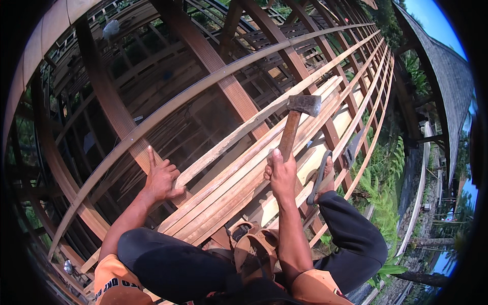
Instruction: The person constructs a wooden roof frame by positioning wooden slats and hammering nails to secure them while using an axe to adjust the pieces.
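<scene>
My right hand (pixel 279 170) grips a hatchet (pixel 303 104) by its worn wooden handle, the dark metal head raised over the battens. My left hand (pixel 160 178) lies on a reddish rafter (pixel 117 112), index finger stretched out and thumb spread, touching the end of a pale batten (pixel 219 147). A stack of loose pale battens (pixel 203 213) runs lengthwise beside it. Below my right forearm is a brown leather tool pouch (pixel 254 251). A long curved batten (pixel 179 97) crosses the rafters beyond my left hand.
I sit on an open timber roof frame, one sandalled foot (pixel 323 178) on the battens. Dark gaps between rafters show structure below. Green ferns (pixel 384 203) lie beneath the right edge. A grey roof (pixel 447 76) stands at the far right.
</scene>
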A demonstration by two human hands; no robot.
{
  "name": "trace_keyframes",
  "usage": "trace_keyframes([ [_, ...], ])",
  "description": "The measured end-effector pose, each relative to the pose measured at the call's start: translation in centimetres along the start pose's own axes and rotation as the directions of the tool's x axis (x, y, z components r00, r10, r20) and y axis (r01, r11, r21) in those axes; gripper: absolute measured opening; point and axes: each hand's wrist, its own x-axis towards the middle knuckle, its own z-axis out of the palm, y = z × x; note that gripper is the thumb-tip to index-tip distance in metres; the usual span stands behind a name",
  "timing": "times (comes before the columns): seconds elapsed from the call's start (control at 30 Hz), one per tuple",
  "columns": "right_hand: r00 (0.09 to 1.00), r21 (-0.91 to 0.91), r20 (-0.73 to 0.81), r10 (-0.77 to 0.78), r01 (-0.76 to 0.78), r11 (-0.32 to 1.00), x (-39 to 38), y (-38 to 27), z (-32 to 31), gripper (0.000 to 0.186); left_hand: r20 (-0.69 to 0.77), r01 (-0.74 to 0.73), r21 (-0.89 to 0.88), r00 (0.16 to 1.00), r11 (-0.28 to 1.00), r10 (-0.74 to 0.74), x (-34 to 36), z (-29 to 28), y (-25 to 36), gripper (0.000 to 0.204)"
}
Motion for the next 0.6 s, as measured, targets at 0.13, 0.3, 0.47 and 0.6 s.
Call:
trace_keyframes([
  [0.13,0.693,0.117,-0.126,-0.710,0.721,0.683,1.6,-11.7,-1.5,0.035,0.046,0.019,0.011,0.999,1.000,-0.020,-0.3,-0.3,0.1,0.046],
  [0.3,0.660,0.134,-0.293,-0.692,0.745,0.653,0.9,-4.3,0.0,0.032,-0.021,0.006,-0.043,1.000,0.999,-0.007,0.0,0.3,0.2,0.048],
  [0.47,0.880,0.008,0.126,0.458,-0.463,0.886,0.2,4.6,1.0,0.024,0.071,0.041,0.047,0.996,0.998,-0.044,-0.3,-1.7,-0.3,0.048],
  [0.6,0.962,0.078,0.032,0.273,-0.274,0.958,-2.0,0.5,0.5,0.023,0.064,0.019,-0.005,0.998,1.000,-0.019,0.5,-0.5,0.4,0.047],
])
